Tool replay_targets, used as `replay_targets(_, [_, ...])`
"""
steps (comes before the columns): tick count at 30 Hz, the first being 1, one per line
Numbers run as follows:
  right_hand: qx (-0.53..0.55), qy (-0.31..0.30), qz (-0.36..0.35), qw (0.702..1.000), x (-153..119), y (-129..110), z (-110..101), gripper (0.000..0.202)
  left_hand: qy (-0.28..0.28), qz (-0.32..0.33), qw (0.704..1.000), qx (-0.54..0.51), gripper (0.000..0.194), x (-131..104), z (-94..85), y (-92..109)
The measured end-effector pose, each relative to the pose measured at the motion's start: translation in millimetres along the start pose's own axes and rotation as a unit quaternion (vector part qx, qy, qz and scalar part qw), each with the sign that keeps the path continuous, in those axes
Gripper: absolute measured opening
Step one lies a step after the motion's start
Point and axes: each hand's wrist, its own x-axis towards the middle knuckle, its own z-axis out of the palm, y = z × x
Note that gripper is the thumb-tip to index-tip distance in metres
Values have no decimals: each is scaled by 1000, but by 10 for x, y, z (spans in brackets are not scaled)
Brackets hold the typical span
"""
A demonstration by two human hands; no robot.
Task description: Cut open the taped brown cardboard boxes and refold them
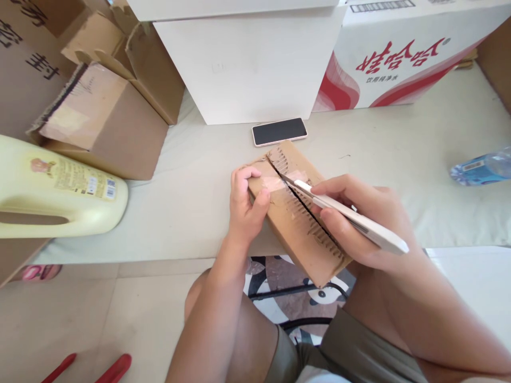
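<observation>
A small brown cardboard box lies at a slant over the front edge of the covered surface. A dark slit runs along its top, with torn paper and clear tape across it. My left hand grips the box's far left side, thumb on top and fingers curled over the edge. In my right hand is a white utility knife. Its blade tip meets the slit near the tape. Part of the box's right side is hidden behind my right hand.
A smartphone lies beyond the box, before a white carton. Brown cartons and a pale yellow jug stand at left. A water bottle lies at right. Red handles show at the lower left.
</observation>
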Motion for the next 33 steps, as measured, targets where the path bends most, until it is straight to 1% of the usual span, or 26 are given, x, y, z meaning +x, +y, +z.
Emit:
replay_targets(7, [2, 2, -11, 1000, -1, -1, -7, 12, 3, 13, 1000, 10, 29, 6, -2, -2])
replay_targets(11, [4, 6, -15, 1000, 0, 2, -6, 12, 0, 8, 1000, 9, 30, 7, -5, 6])
replay_targets(18, [7, 7, -8, 1000, -13, 21, -8, 11, -9, -7, 1000, 21, 36, 5, -13, 14])
replay_targets(29, [19, 2, 13, 1000, -20, 46, -3, 13, -3, 4, 1000, 1, 31, 13, -8, 9])
replay_targets(33, [28, 17, 15, 999, -45, 67, 5, 15, -2, 3, 1000, -3, 32, 12, -6, 6])
